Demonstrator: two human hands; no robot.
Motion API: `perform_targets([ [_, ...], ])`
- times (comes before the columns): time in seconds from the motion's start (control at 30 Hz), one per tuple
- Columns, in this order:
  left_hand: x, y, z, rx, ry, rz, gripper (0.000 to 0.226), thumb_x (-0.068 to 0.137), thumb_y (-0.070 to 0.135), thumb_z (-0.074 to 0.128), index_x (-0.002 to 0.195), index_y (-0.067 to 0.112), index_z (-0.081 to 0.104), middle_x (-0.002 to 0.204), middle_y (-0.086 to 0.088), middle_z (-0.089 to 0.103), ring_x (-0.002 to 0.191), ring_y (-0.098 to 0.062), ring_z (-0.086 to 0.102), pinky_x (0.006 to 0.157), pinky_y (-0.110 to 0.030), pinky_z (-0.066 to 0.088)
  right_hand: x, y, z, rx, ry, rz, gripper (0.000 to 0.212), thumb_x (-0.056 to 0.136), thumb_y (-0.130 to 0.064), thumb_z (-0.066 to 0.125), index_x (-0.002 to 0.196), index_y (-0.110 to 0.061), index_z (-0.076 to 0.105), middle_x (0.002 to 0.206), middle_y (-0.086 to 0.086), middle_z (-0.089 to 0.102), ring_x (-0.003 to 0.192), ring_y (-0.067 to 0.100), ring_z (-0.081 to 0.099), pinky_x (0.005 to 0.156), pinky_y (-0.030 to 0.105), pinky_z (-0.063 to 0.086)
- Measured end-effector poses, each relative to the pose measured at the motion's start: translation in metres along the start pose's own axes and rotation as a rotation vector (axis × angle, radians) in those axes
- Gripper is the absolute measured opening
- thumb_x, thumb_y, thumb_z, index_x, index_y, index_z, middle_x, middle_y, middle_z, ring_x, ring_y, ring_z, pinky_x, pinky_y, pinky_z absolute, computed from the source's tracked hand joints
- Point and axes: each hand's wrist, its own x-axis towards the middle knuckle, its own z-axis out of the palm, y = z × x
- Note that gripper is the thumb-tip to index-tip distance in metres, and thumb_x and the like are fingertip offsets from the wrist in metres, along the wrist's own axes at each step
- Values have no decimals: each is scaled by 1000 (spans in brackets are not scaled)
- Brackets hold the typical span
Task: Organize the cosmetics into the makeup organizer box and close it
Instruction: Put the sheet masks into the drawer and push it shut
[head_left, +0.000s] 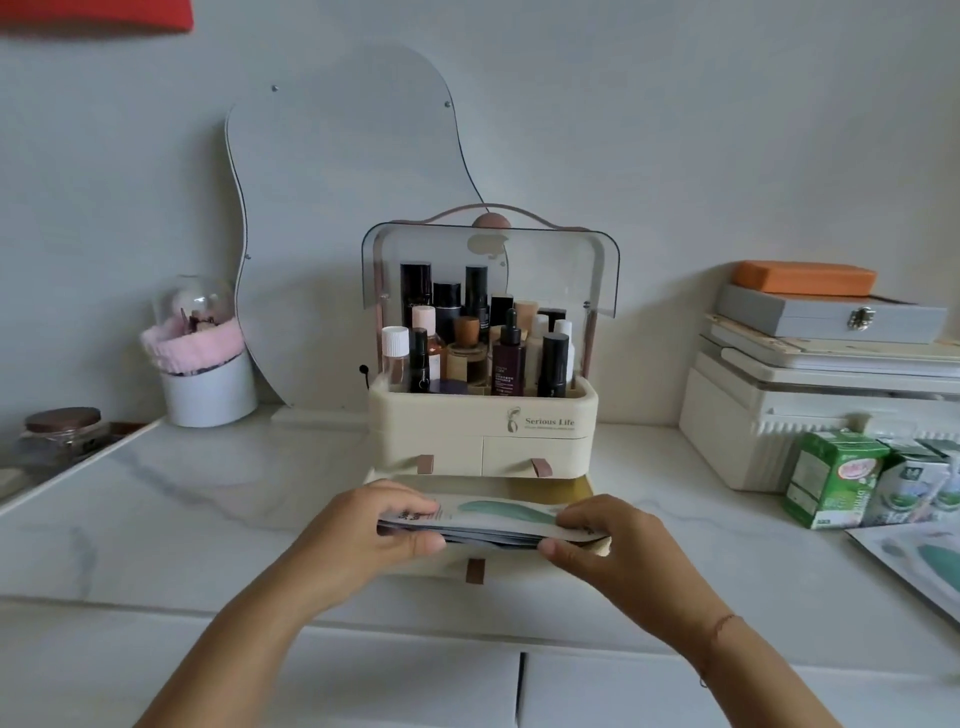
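Note:
A cream makeup organizer box (483, 415) stands at the middle of the marble counter, its clear lid (488, 260) swung up. Several bottles (478, 338) stand upright in its top compartment. Its bottom drawer (475, 566) is pulled out toward me. Over that drawer I hold a stack of flat face-mask sachets (493, 519). My left hand (363, 535) grips the stack's left end, thumb at its near edge and fingers on top. My right hand (608, 545) grips the right end the same way.
One more sachet (919, 566) lies at the counter's right edge. Green and white cartons (831, 478) stand in front of stacked white boxes (779, 415) at the right. A white cup with a pink cloth (202, 374), a wavy mirror (332, 208) and a jar (62, 431) are at the left.

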Motion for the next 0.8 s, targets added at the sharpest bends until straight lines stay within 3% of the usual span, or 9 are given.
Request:
perform_targets([
  [0.1, 3, -6, 0, 49, 112, 3, 25, 70, 39, 77, 94, 39, 72, 98, 25, 66, 94, 10, 59, 77, 0, 38, 5, -1, 4, -56, 28, -66, 28, 77, -46, 69, 96, -25, 69, 98, -15, 66, 88, 2, 58, 77, 6, 41],
  [0.17, 3, -9, 4, 177, 159, -27, 27, 73, 43, 74, 100, 37, 72, 104, 24, 66, 99, 4, 57, 81, -8, 38, 8, 0, 9, -187, 50, -102, 29, 80, -49, 63, 98, -27, 68, 103, -15, 66, 94, 5, 56, 86, 19, 37],
  [0.23, 4, -10, 11, 463, 184, -35, 30, 78, 54, 64, 107, 43, 67, 117, 25, 61, 106, -6, 48, 85, -24, 30, 9, 4, 16, -374, 35, -124, 40, 81, -61, 52, 107, -34, 63, 115, -22, 62, 105, 7, 50, 87, 27, 24],
  [0.33, 1, -15, 26, 659, 130, -16, 47, 82, 68, 42, 124, 48, 51, 136, 28, 43, 124, -8, 32, 85, -28, 17, 4, 14, 28, -556, 9, -120, 63, 75, -78, 24, 109, -40, 60, 135, -30, 46, 135, 12, 28, 105, 37, 8],
  [0.4, -5, -18, 37, 636, 96, 44, 63, 77, 76, 24, 127, 45, 48, 135, 25, 44, 126, -5, 35, 94, -27, 17, 2, 20, 34, -606, 10, -117, 70, 72, -81, 15, 111, -42, 59, 141, -31, 38, 144, 10, 11, 110, 46, -15],
  [0.47, -10, -17, 43, 632, 107, 69, 71, 73, 78, 13, 118, 39, 52, 121, 24, 53, 116, -5, 45, 101, -26, 16, 3, 22, 35, -578, 7, -106, 72, 73, -81, 16, 113, -40, 58, 134, -30, 46, 143, 7, 14, 109, 46, -22],
  [0.57, -7, -13, 48, 659, 165, 58, 55, 83, 73, 22, 109, 37, 54, 112, 22, 54, 114, -5, 45, 106, -30, 18, 2, 20, 34, -523, 42, -142, 68, 77, -78, 19, 118, -39, 57, 128, -28, 51, 140, 3, 21, 113, 45, -15],
  [0.7, -3, 10, 62, 499, 229, 169, 64, 83, 72, 25, 120, 28, 54, 121, 16, 52, 120, -9, 42, 106, -28, 25, -14, 20, 30, -339, 270, -202, 59, 83, -70, 32, 128, -36, 52, 138, -20, 44, 135, -1, 29, 118, 40, 3],
  [0.8, 4, 42, 87, 337, 223, 331, 59, 86, 65, 28, 122, 26, 54, 122, 15, 52, 118, -7, 43, 102, -25, 31, -32, 39, 13, -129, 492, -110, 42, 89, -53, 50, 122, -27, 58, 131, -15, 48, 124, -1, 37, 110, 38, 25],
])
